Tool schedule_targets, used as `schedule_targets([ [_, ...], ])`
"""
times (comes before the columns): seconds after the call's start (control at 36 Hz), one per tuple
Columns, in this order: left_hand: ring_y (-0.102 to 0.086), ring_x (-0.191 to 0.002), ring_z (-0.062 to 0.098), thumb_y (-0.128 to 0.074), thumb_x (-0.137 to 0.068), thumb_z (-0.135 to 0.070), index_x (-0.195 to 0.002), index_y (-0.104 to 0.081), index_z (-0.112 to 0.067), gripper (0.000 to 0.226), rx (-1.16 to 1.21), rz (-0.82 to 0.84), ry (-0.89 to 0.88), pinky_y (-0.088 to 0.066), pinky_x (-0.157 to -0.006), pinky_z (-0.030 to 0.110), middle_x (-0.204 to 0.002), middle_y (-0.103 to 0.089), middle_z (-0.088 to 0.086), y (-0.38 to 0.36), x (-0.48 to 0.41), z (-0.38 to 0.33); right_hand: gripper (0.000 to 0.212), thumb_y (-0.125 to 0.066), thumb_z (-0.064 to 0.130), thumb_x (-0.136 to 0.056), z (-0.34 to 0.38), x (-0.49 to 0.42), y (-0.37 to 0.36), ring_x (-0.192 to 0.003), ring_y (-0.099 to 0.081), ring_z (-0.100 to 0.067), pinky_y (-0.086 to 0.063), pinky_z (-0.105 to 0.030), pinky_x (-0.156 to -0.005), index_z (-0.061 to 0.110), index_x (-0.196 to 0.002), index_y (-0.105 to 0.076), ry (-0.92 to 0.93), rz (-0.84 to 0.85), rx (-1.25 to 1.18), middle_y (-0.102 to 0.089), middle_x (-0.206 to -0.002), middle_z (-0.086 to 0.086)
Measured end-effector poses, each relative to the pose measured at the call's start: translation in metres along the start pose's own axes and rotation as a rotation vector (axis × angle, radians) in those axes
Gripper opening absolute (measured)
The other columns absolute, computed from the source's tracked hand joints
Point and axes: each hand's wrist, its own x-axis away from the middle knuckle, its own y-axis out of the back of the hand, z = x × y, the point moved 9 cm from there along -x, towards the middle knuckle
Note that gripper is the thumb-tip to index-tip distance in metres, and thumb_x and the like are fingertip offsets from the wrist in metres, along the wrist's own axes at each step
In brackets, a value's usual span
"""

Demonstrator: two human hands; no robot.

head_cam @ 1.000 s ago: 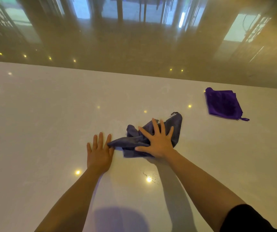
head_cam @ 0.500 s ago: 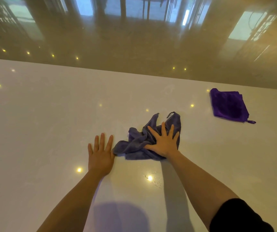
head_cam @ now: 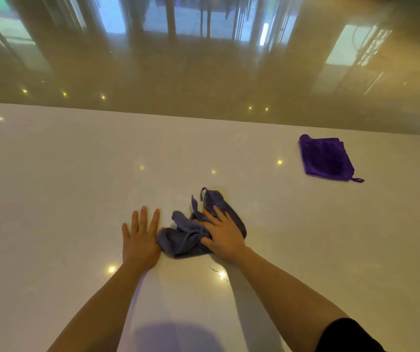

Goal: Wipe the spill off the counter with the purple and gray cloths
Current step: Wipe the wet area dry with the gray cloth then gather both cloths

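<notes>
A crumpled gray cloth (head_cam: 186,237) lies on the white counter (head_cam: 51,199) near the middle. My right hand (head_cam: 224,235) presses down on its right half, fingers spread over the fabric. My left hand (head_cam: 140,240) lies flat on the counter just left of the cloth, fingers apart, its thumb side touching the cloth's edge. A folded purple cloth (head_cam: 327,158) with a small loop sits apart at the far right. A few small droplets (head_cam: 218,271) glisten on the counter just in front of the gray cloth.
The counter's far edge (head_cam: 204,118) runs across the view, with a glossy brown floor beyond it. Ceiling lights reflect as bright dots on the counter. My shadow falls on the near part of the counter.
My right hand has pulled the gray cloth to the left, toward my left hand, bunching it tighter. The left hand stayed flat in place. The purple cloth has not moved.
</notes>
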Motion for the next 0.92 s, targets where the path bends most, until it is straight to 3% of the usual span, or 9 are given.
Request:
schedule_targets([
  [0.19, 0.019, -0.142, 0.031, -0.02, -0.096, -0.044, -0.141, 0.021, -0.023, 0.064, -0.052, 0.02, 0.015, 0.004, -0.117, 0.048, -0.154, 0.023, 0.011, 0.003, 0.002, -0.001, 0.05, -0.049, 0.044, -0.089, 0.032, 0.032, -0.008, -0.146, -0.008, -0.02, -0.006, -0.037, -0.119, 0.032, -0.137, -0.04, 0.177, -0.187, -0.058, -0.024, -0.155, 0.004],
  [0.39, 0.013, -0.144, 0.028, -0.013, -0.096, -0.041, -0.143, 0.013, -0.027, 0.055, 0.026, -0.012, 0.053, 0.002, -0.117, 0.047, -0.157, 0.014, 0.007, 0.005, 0.002, -0.001, 0.048, -0.047, 0.05, -0.089, 0.031, 0.048, -0.02, -0.145, -0.013, -0.016, -0.014, -0.039, -0.117, 0.031, -0.133, -0.047, 0.171, -0.171, -0.044, -0.033, -0.151, 0.011],
  [0.58, 0.013, -0.144, 0.027, -0.011, -0.096, -0.042, -0.144, 0.012, -0.027, 0.056, 0.068, -0.026, 0.06, 0.004, -0.118, 0.046, -0.157, 0.015, 0.006, 0.004, 0.003, 0.0, 0.041, -0.059, 0.043, -0.085, 0.028, 0.076, -0.004, -0.139, -0.032, -0.017, -0.025, -0.039, -0.115, 0.021, -0.12, -0.061, 0.243, -0.293, -0.093, -0.045, -0.144, 0.004],
  [0.92, 0.011, -0.145, 0.027, -0.012, -0.096, -0.039, -0.145, 0.007, -0.026, 0.054, 0.106, -0.052, 0.054, 0.002, -0.118, 0.046, -0.157, 0.011, 0.007, 0.006, 0.004, 0.0, 0.033, -0.07, 0.036, -0.08, -0.013, 0.14, 0.02, -0.136, -0.038, -0.013, -0.036, -0.036, -0.11, 0.023, -0.11, -0.067, 0.228, -0.461, -0.056, -0.058, -0.132, 0.006],
])
